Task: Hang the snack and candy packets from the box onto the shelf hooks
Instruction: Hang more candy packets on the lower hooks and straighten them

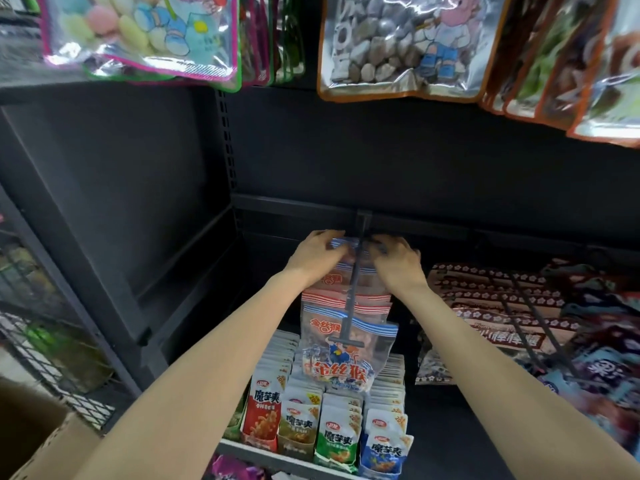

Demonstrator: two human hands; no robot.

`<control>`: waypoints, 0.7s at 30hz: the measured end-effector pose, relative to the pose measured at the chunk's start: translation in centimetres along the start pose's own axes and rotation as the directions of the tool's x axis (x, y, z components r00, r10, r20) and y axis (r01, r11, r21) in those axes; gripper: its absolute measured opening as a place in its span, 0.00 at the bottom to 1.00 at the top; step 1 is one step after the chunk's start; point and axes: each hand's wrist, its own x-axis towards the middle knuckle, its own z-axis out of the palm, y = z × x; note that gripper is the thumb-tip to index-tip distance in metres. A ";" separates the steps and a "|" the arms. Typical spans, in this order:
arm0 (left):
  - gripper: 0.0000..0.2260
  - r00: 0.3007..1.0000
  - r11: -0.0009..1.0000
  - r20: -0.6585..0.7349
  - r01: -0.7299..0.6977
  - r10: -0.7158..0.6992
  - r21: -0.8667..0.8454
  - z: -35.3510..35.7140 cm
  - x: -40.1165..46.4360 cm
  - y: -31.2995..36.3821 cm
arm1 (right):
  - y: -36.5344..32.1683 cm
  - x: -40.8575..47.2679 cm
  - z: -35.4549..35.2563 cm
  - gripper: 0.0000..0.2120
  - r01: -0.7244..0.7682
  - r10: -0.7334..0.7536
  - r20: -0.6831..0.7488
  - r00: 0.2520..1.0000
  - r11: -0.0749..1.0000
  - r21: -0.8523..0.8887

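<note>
Glossy striped candy packets (349, 344) crowd a thin black hook (353, 296); left hand (317, 254) and right hand (398, 259) pinch the rearmost.

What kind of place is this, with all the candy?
Probably a snack shop aisle: candy packets hang on a shelf hook, small snack pouches stand in rows below, and more bags hang overhead.

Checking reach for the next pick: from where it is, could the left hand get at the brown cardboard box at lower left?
Probably yes, once it lets go. The left hand grips the striped candy packets on the black hook; nothing lies between it and the brown cardboard box.
</note>
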 end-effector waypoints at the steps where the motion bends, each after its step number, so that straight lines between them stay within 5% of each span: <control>1: 0.21 1.000 0.999 -0.026 -0.001 0.002 0.042 -0.1 0.2 -0.2 | 0.3 0.2 -0.1 0.20 0.011 -0.011 0.011 1.000 0.999 -0.039; 8: 0.20 0.996 0.973 0.082 -0.061 0.044 0.224 -0.4 0.7 -0.2 | 1.0 0.4 -0.3 0.20 0.100 -0.086 0.106 0.991 0.985 -0.140; 21: 0.17 0.990 0.997 0.133 0.049 -0.056 0.054 -0.5 3.0 1.0 | 1.2 2.3 -0.2 0.24 0.027 0.025 0.179 0.984 0.959 -0.282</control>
